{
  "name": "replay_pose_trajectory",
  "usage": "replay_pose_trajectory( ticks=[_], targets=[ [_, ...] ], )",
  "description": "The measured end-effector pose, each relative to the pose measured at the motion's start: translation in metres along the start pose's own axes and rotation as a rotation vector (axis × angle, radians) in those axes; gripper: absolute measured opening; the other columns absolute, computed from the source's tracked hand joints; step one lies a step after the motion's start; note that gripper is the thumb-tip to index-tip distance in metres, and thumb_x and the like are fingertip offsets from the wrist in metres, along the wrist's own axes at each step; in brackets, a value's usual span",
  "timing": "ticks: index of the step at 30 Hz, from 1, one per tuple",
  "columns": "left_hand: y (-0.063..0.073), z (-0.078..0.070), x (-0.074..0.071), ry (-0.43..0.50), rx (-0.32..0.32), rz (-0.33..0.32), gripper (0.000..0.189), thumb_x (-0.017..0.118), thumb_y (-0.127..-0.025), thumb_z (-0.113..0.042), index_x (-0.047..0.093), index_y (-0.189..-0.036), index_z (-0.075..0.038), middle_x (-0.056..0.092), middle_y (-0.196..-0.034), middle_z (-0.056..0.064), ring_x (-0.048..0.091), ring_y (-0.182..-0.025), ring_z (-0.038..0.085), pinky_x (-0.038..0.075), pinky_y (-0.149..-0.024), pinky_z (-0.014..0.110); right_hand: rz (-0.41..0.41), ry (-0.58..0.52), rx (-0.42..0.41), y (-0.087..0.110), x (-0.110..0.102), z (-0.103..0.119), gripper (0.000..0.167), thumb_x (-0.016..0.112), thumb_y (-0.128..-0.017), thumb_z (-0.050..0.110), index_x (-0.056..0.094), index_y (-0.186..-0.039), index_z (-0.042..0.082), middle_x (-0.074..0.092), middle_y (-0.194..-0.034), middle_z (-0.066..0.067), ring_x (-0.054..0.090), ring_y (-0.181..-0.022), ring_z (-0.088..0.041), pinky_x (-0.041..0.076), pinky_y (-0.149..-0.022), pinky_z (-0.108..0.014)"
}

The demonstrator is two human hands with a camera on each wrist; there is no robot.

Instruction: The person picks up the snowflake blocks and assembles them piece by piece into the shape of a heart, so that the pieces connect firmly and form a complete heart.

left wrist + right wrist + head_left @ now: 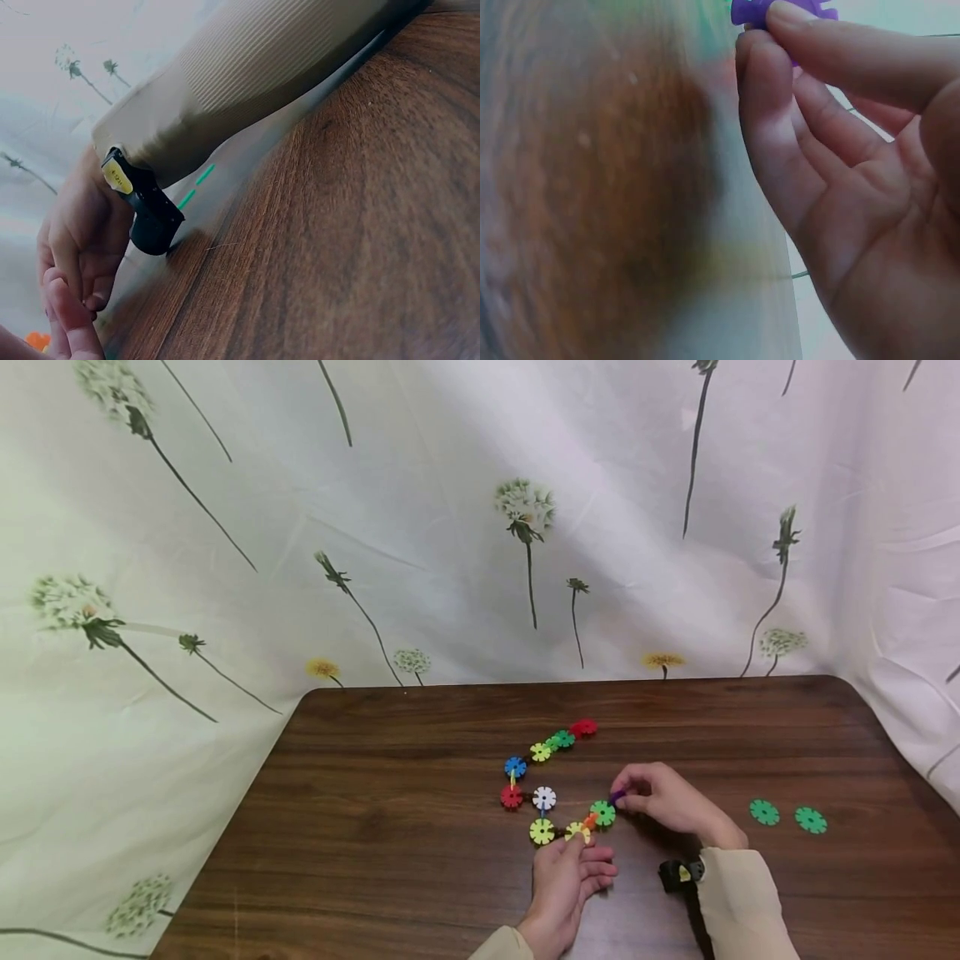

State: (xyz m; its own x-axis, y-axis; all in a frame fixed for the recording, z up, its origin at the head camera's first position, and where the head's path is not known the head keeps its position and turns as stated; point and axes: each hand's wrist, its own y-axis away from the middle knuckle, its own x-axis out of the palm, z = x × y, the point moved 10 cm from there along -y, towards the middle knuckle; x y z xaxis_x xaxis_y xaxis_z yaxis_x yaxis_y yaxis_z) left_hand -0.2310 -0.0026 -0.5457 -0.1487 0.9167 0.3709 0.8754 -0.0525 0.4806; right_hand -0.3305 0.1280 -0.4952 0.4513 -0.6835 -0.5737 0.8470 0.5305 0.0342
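Observation:
A winding chain of notched plastic discs lies on the table. My right hand [667, 802] pinches a purple notched disc [750, 13] between thumb and fingertips. In the head view that disc sits edge-on against a green disc [602, 813] at the chain's near right end. An orange disc [590, 821] links the green one to a yellow disc [576, 832]. My left hand [570, 885] holds this yellow disc under its thumb, the other fingers stretched to the right. The left wrist view catches only some left fingers [71, 315], below the right hand.
Further along the chain come a white disc [544, 798], a red disc [512, 797] and a blue disc [515, 767], ending at a far red disc [583, 727]. Two loose green discs [764, 812] lie on the right of the brown table [360, 860]. Behind hangs a flowered cloth [450, 568].

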Motion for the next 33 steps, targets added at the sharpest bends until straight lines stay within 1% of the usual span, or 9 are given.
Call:
replay_pose_trajectory(
  ticks=[7,12,16,21,27,31,33],
  targets=[
    [0.001,-0.001,0.001,0.002,0.012,0.004,0.026,0.043,-0.1,-0.015,0.054,-0.11,0.006,0.072,-0.086,0.009,0.065,-0.066,0.01,0.055,-0.064,0.024,0.028,0.004,-0.022,-0.001,0.004,0.004,0.012,0.061,-0.091,0.003,0.068,-0.092,0.013,0.067,-0.085,0.001,0.058,-0.075,-0.007,0.051,-0.07,-0.022],
    [0.0,-0.001,0.001,-0.001,0.018,0.014,0.026,0.043,-0.101,-0.016,0.053,-0.111,0.007,0.072,-0.086,0.008,0.065,-0.066,0.01,0.055,-0.063,0.023,0.025,0.012,-0.019,-0.001,0.005,0.004,0.014,0.061,-0.09,0.002,0.069,-0.091,0.014,0.067,-0.084,0.002,0.058,-0.075,-0.006,0.051,-0.069,-0.021],
    [-0.001,0.0,0.001,0.008,0.022,0.014,0.027,0.043,-0.101,-0.015,0.053,-0.111,0.007,0.071,-0.086,0.008,0.064,-0.065,0.009,0.055,-0.062,0.023,0.038,-0.01,-0.013,-0.001,0.007,0.003,0.013,0.061,-0.09,0.002,0.068,-0.091,0.013,0.067,-0.085,0.001,0.058,-0.075,-0.006,0.051,-0.069,-0.021],
    [-0.001,-0.001,0.002,0.013,0.023,0.024,0.028,0.043,-0.101,-0.016,0.052,-0.113,0.008,0.071,-0.087,0.008,0.064,-0.065,0.009,0.055,-0.063,0.023,0.044,-0.037,-0.018,-0.002,0.007,0.003,0.011,0.062,-0.09,0.002,0.068,-0.096,0.01,0.067,-0.089,-0.002,0.059,-0.077,-0.008,0.051,-0.07,-0.021],
    [0.0,0.0,0.003,0.014,-0.011,0.031,0.029,0.042,-0.102,-0.018,0.05,-0.115,0.007,0.071,-0.09,0.009,0.065,-0.067,0.009,0.055,-0.064,0.023,0.049,-0.073,-0.028,-0.001,0.006,0.005,0.017,0.064,-0.087,0.001,0.066,-0.103,0.006,0.068,-0.094,-0.007,0.061,-0.079,-0.01,0.051,-0.07,-0.022],
    [0.0,0.0,0.003,0.013,-0.022,0.031,0.029,0.042,-0.102,-0.018,0.05,-0.116,0.007,0.071,-0.091,0.009,0.065,-0.068,0.01,0.055,-0.064,0.023,0.027,-0.08,-0.014,0.002,-0.001,0.002,0.019,0.064,-0.088,0.003,0.065,-0.107,0.006,0.068,-0.097,-0.008,0.061,-0.08,-0.01,0.051,-0.07,-0.022],
    [0.0,0.0,0.003,0.013,-0.018,0.032,0.029,0.042,-0.102,-0.018,0.049,-0.116,0.007,0.071,-0.09,0.008,0.064,-0.067,0.01,0.054,-0.063,0.023,-0.001,-0.078,-0.006,0.006,-0.009,-0.002,0.018,0.065,-0.089,0.006,0.064,-0.107,0.006,0.068,-0.098,-0.008,0.061,-0.08,-0.01,0.052,-0.071,-0.023]
  ],
)
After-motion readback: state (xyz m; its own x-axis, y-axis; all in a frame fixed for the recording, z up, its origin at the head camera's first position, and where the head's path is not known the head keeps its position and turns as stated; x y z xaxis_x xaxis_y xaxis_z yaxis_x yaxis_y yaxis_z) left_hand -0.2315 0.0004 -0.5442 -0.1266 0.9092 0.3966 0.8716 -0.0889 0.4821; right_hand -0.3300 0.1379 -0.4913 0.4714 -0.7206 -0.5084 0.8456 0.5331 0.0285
